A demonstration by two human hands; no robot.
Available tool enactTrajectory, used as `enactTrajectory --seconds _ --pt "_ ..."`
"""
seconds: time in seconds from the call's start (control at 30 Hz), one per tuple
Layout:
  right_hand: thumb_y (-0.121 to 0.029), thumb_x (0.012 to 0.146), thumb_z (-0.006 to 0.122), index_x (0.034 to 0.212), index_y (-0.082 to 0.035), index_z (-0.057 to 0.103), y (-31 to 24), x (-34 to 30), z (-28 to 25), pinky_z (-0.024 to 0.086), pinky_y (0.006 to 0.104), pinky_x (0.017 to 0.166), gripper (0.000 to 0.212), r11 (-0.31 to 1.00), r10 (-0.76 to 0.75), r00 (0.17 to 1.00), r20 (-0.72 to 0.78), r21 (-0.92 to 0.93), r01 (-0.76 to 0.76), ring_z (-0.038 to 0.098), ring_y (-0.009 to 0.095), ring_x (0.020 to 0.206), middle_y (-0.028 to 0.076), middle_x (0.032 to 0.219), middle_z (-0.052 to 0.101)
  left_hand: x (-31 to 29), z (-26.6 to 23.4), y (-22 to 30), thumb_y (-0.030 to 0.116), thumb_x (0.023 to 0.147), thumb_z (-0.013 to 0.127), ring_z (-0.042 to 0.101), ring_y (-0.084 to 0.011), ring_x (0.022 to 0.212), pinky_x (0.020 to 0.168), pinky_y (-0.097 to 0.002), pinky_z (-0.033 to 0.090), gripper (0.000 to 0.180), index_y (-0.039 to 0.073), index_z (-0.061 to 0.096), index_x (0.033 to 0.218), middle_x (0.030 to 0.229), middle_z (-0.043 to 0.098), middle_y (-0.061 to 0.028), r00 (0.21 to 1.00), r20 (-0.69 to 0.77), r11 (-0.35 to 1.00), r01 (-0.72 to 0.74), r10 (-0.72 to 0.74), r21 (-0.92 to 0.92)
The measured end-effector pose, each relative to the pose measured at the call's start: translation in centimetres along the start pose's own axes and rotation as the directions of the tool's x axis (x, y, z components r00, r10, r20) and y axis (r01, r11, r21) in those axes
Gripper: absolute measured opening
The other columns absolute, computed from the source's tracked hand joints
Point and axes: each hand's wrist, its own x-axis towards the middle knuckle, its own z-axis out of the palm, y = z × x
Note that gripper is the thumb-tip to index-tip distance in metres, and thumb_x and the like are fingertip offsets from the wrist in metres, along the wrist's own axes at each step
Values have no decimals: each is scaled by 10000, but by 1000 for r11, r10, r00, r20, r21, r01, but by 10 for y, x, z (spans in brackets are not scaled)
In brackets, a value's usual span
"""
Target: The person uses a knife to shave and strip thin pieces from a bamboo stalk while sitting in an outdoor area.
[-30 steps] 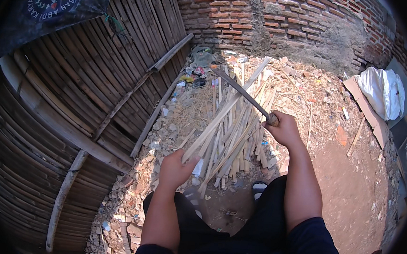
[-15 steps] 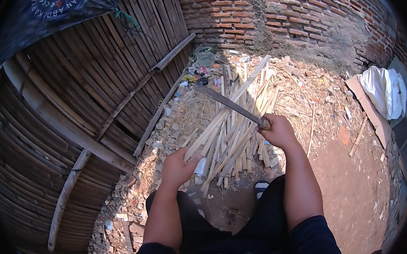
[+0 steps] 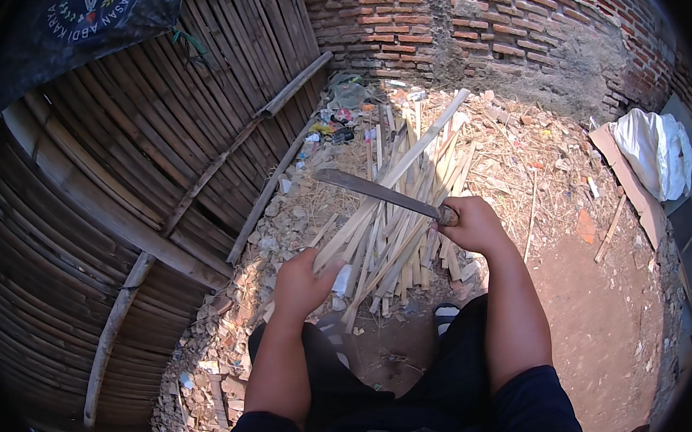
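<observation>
My right hand (image 3: 474, 225) is wrapped round the handle of a machete (image 3: 384, 193). Its long dark blade points left and crosses above a pale bamboo strip (image 3: 427, 141). At the near end of that strip, my left hand (image 3: 301, 281) is closed around it. The strip slants away to the far right, over a loose pile of pale split strips (image 3: 407, 256) on the ground. My fingers partly hide the held end, and whether the blade touches the strip I cannot tell.
A bamboo-slat wall (image 3: 117, 160) with poles stands on the left, under a dark banner (image 3: 33, 42). Behind the pile rises a brick wall (image 3: 504, 26). Rubble (image 3: 209, 343) covers the ground at left. A white sack (image 3: 655, 153) lies on cardboard at right.
The machete's blade has tipped, its far end dropping nearer and swinging slightly left. My left hand stays on the strip, almost unmoved.
</observation>
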Motion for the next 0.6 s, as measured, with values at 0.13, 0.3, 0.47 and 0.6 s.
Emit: enactTrajectory --seconds 0.13,0.3,0.47,0.6 --pt "-351 867 848 1061 -82 775 25 5 -4 568 488 821 339 977 160 981 -106 158 -142 730 414 904 203 918 757 1 -3 4 377 879 868 726 -363 721 676 -440 547 423 -12 735 981 779 716 -209 998 39 994 37 -41 104" --pt "-349 849 856 1056 -80 764 5 -4 -1 566 492 820 352 997 50 998 28 63 -52 728 416 923 212 934 750 0 1 -2 396 878 865 736 -364 733 686 -448 554 429 -2 748 987 790 724 -206 993 74 995 95 -97 25" --pt "-345 823 868 1060 -94 761 -1 -11 -4 566 502 838 362 995 -91 984 150 -20 95 721 422 936 204 934 747 -1 0 -1 399 877 864 738 -359 727 690 -440 558 426 1 752 981 795 730 -198 992 101 997 68 -71 38" --pt "-358 843 864 1058 -76 760 16 -2 -11 567 482 850 369 991 113 993 36 72 -115 737 398 948 197 948 757 0 -3 1 392 880 861 739 -356 726 692 -437 559 420 1 751 987 809 736 -200 994 94 998 58 -59 13"
